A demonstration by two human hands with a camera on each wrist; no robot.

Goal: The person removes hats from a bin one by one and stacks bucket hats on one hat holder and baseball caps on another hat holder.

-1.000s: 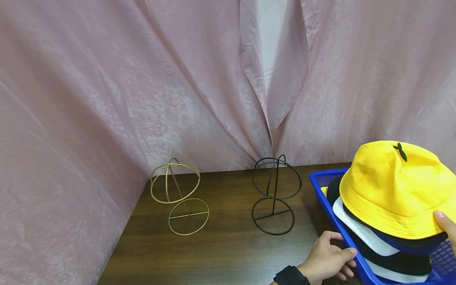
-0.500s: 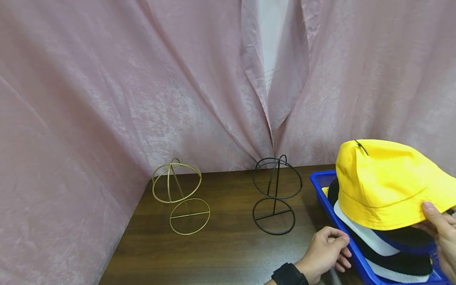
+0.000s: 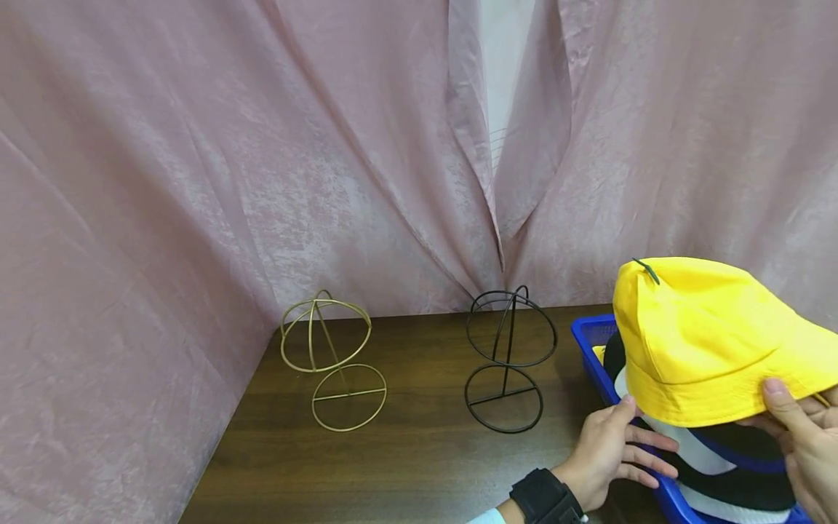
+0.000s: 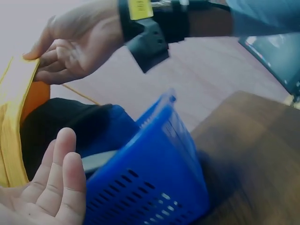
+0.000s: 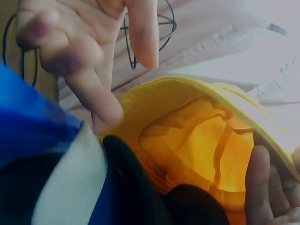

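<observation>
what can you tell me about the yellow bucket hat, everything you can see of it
The yellow fabric bucket hat has a rounded crown, a stitched brim and a small dark green stalk on top. It is tilted, its near side raised off the stack of dark and white hats in the blue plastic basket. The right hand pinches its brim at the near right; the left hand has straight fingers at the brim's left edge. The right wrist view shows a yellow inside with seam tapes.

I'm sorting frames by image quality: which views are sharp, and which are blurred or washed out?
Head view: sharp and evenly lit, wire stands crisp. Left wrist view: left hand up close, soft; blue basket fairly clear. Right wrist view: fingers blurred, background washed out behind the yellow hat.
</observation>
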